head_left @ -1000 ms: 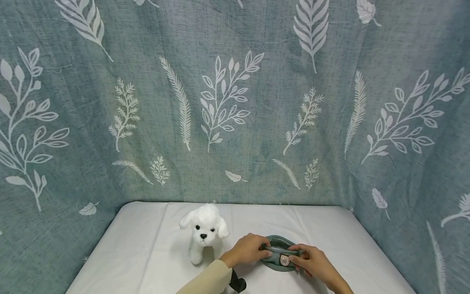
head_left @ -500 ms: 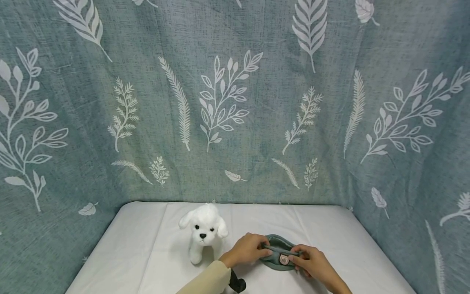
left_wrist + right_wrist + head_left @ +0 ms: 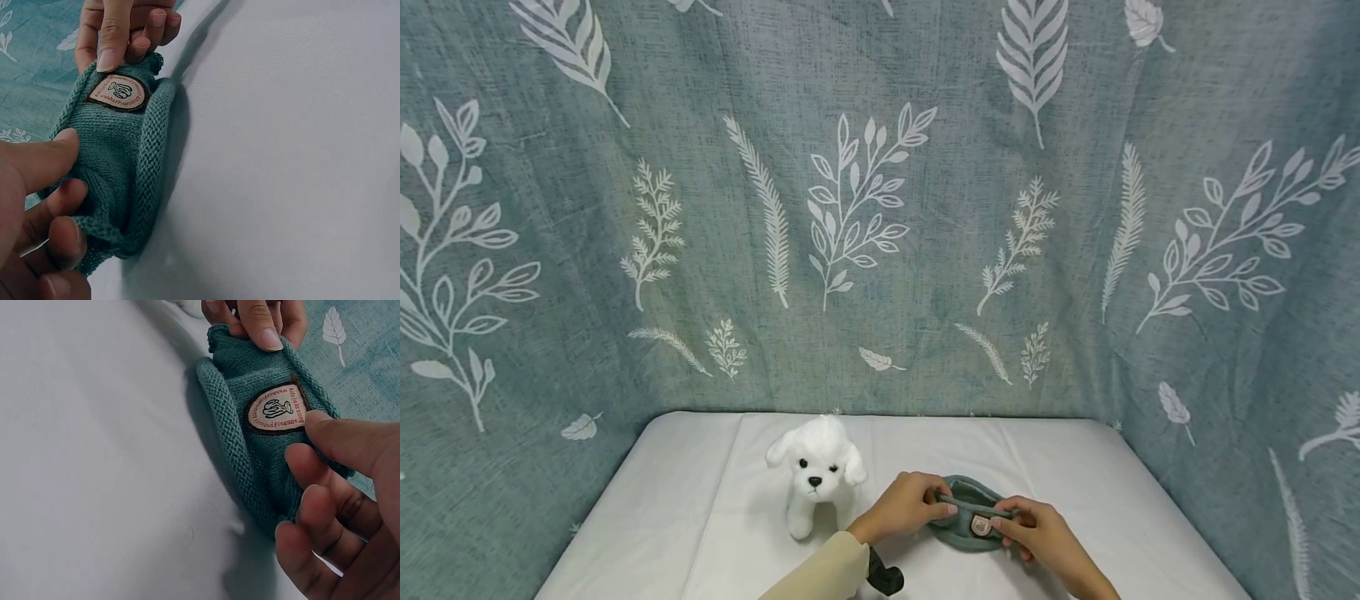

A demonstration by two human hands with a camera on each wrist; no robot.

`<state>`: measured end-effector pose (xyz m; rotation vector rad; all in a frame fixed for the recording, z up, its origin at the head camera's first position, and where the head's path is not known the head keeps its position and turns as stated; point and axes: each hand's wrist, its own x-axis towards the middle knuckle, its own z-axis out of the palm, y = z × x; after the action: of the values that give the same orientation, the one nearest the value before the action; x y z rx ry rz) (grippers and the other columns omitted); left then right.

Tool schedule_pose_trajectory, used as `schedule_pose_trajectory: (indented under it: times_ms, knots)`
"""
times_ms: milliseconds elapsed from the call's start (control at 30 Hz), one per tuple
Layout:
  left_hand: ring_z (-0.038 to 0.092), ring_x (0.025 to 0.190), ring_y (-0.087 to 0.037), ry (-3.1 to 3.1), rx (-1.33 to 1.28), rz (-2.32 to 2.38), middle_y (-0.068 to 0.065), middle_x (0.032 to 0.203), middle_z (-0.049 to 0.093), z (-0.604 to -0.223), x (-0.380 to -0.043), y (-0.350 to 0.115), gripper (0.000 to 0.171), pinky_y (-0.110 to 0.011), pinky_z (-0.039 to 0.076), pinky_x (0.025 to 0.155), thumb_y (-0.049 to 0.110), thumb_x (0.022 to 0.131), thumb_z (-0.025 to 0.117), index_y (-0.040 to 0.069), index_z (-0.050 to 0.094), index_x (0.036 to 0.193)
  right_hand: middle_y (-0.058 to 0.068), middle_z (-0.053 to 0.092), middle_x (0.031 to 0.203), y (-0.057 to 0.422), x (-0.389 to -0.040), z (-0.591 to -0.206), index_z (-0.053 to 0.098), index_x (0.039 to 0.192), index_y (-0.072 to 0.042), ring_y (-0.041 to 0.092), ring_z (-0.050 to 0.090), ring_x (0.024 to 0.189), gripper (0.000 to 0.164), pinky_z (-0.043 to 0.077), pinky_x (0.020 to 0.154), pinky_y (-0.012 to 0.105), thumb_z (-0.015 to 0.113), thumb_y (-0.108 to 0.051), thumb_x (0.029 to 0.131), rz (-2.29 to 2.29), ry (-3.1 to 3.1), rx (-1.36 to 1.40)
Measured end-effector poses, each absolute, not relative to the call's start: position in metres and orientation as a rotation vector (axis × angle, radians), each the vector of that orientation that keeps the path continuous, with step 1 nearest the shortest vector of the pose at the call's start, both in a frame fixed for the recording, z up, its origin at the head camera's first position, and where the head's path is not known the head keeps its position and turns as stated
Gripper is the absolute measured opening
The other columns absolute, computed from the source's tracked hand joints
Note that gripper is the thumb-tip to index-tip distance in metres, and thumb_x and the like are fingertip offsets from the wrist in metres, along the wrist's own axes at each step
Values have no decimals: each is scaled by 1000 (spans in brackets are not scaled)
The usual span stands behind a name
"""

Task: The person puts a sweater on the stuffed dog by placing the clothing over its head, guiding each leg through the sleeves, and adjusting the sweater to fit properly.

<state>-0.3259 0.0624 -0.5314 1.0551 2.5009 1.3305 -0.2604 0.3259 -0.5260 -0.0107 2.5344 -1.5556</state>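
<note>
A small teal knitted garment [image 3: 970,533] with rolled edges lies on the white surface in the head view, its opening facing up. It carries a pale cloth patch [image 3: 278,409] with a stitched picture and lettering. My left hand [image 3: 904,507] pinches the opening's rim at the left end, thumb on the near side. At the other end my right hand [image 3: 1039,532] pinches the same rim, with the thumb beside the patch. The wrist views show both thumbs on the knit; the fingertips behind the rim are partly hidden.
A white plush dog [image 3: 817,475] stands to the left of my hands, facing me. A black strap-like piece [image 3: 885,575] hangs by my left sleeve. The white tabletop [image 3: 700,467] is bounded by leaf-patterned curtains [image 3: 925,333] at the back and both sides.
Both hands have risen very slightly with the garment's near rim, which now looks stretched straighter between them. The plush dog has not moved.
</note>
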Motion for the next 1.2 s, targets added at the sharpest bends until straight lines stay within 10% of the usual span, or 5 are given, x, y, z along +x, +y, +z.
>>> schedule_pose_trajectory:
  times_ms: [1200]
  knots:
    - [52,58,0,2539,1117,1337,14,71,60,-507,-321,53,15,-19,44,54,25,97,74,15,76,108,12,69,85,320,-256,-499,69,121,-8,15,51,58,44,49,55,32,74,-43,94,-1572,2526,-51]
